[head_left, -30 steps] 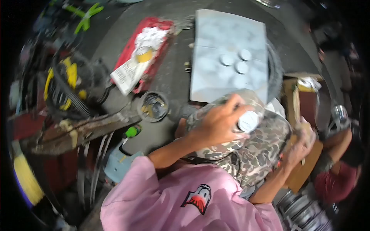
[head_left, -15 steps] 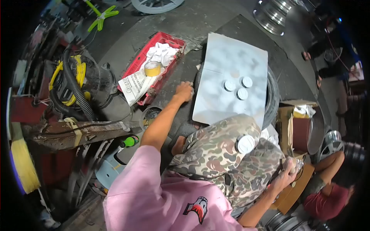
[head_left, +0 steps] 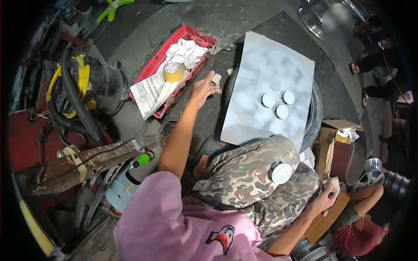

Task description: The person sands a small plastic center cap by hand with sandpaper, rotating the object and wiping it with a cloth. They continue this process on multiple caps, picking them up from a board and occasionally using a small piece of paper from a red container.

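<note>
Between the fingertips of my left hand (head_left: 203,90) is a small tan piece (head_left: 216,79), held over the dark floor mat beside the red crate (head_left: 150,71). My right hand (head_left: 325,199) is closed around another tan piece (head_left: 335,184) at the right side of my lap. One round silver cap (head_left: 281,173) rests on my camouflage trouser leg, with neither hand touching it. Three similar caps, among them the lowest one (head_left: 281,112), lie on a grey-white board (head_left: 248,65) propped over a tire (head_left: 314,115).
White cloth (head_left: 185,52), a yellow tape roll (head_left: 173,72) and newspaper (head_left: 150,96) lie in the crate. A vacuum (head_left: 106,87) stands left, a green bottle (head_left: 144,159) nearer me. Cardboard boxes (head_left: 324,145) are at right, a crouching person (head_left: 359,235) beyond.
My left hand has lifted up and slightly left, its fingers more extended, with the tan piece now visible. My right hand has shifted slightly, and the whole view has turned a little.
</note>
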A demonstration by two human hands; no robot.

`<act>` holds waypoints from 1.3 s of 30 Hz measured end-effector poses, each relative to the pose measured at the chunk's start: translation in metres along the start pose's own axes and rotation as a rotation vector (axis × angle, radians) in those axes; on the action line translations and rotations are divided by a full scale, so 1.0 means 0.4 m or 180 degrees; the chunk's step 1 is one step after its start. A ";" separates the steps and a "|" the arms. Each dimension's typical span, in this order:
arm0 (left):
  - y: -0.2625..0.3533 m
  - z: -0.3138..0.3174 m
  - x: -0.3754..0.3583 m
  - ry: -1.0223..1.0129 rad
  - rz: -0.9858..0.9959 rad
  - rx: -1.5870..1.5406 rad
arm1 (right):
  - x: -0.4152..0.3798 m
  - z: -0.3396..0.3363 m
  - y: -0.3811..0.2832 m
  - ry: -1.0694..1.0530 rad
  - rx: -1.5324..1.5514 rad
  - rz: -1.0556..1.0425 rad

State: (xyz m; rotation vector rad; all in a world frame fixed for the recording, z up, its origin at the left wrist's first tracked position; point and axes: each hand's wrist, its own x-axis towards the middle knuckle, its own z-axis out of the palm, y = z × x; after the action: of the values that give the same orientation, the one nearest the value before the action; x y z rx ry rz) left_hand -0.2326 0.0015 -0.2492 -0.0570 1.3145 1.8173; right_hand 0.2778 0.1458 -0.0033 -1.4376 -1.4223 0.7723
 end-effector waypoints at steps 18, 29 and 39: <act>0.224 0.535 -0.534 -0.2169 0.0292 0.0742 | 0.088 -0.089 -0.008 -0.0459 -0.0760 -0.0600; 0.127 0.752 -0.759 -0.2683 -0.1353 -0.0105 | -0.075 0.006 -0.253 -0.1783 0.1693 -0.0812; 0.153 0.752 -0.779 -0.2079 0.2103 0.1668 | -0.085 0.005 -0.226 -0.1605 0.2210 0.0107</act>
State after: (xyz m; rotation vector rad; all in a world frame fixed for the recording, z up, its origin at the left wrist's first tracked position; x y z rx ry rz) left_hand 0.0488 0.0452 0.0829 1.2710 1.3413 1.6880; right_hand 0.2368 0.1026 0.0729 -0.7519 -1.2867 1.5456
